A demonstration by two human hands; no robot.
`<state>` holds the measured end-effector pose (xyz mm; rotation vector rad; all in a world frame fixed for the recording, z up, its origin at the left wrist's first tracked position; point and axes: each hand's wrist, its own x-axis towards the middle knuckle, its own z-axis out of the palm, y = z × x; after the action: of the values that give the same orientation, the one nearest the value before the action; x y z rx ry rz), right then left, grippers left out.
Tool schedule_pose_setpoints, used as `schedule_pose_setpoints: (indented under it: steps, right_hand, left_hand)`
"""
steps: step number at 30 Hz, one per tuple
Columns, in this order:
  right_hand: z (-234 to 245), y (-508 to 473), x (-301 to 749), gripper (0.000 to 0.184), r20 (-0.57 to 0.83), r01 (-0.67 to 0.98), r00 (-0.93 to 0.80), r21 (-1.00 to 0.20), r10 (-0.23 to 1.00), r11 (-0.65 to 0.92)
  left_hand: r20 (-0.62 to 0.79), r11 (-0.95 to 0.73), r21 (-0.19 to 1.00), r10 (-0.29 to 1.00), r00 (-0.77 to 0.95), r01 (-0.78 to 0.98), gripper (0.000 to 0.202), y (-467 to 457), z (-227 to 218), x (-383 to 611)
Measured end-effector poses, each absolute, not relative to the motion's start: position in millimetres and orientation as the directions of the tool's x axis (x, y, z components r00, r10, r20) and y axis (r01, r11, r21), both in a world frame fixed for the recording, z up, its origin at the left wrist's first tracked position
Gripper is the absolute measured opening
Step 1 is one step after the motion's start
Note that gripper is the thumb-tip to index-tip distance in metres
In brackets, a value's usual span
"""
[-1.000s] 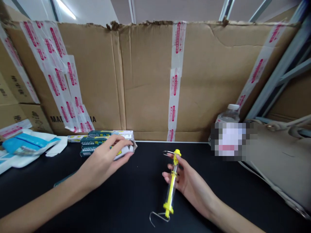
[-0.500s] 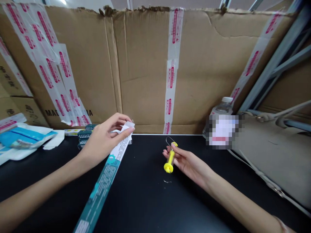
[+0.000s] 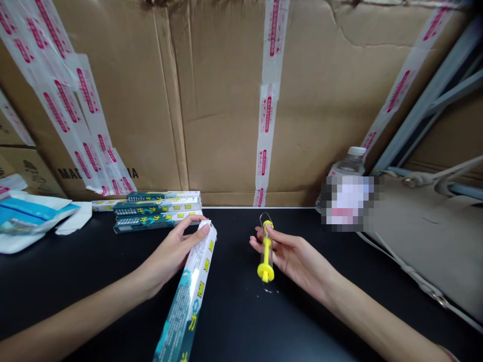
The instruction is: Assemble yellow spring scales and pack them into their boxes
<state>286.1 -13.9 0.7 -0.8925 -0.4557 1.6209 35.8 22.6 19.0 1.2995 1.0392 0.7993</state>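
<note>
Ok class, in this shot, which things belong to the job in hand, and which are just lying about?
In use: left hand with long printed carton; right hand with yellow-and-clear spring scale.

Lying about: stacked cartons; plastic water bottle; blue-and-white packaging.

glossy card box (image 3: 187, 294), clear plastic tube (image 3: 266, 259)

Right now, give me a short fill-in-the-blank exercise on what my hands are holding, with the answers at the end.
1. The left hand holds a long printed box, while the right hand holds a tubular spring scale with a ____ tube.
2. The plastic fittings on the scale are ____.
3. A plastic water bottle stands at the back, to the ____ of the scale.

Answers: clear; yellow; right.
</note>
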Motion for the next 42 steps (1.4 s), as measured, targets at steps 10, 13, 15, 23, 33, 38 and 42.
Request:
schedule_pose_setpoints:
  steps: [10,13,15,23,33,38,42]
  right_hand:
    - [5,-25,271,0.056,-0.172,-0.623,-0.102,-0.757,0.980,-0.197]
    - [1,-26,270,0.060,-0.162,-0.624,-0.112,-0.756,0.980,-0.196]
    - [-2,-26,269,0.061,-0.152,-0.628,-0.121,-0.753,0.981,-0.194]
    - [-5,-24,271,0.063,-0.156,-0.618,-0.108,-0.764,0.982,-0.189]
    - [0,-25,274,0.037,-0.137,-0.566,-0.064,-0.811,0.988,-0.149]
    - [-1,-25,274,0.051,-0.101,-0.601,-0.101,-0.786,0.990,-0.142]
    - [0,-26,275,0.059,-0.097,-0.621,-0.112,-0.770,0.989,-0.146]
  left_hand:
    - [-0.076,-0.025,0.979,0.873,0.482,0.200,0.049,24,1,38]
    - [-0.110,0.023,0.986,0.831,0.545,0.164,0.048,24,3,34]
    - [-0.098,0.034,0.993,0.762,0.640,0.111,0.047,26,4,30]
    - [-0.100,0.136,0.991,0.651,0.752,0.014,0.037,31,-3,25]
    - [-0.075,0.068,0.997,0.714,0.696,0.037,0.025,30,-7,24]
    - [-0.100,0.060,0.995,0.650,0.753,0.079,0.029,28,0,26]
    - [-0.116,0.019,0.991,0.637,0.762,0.134,0.026,26,3,28]
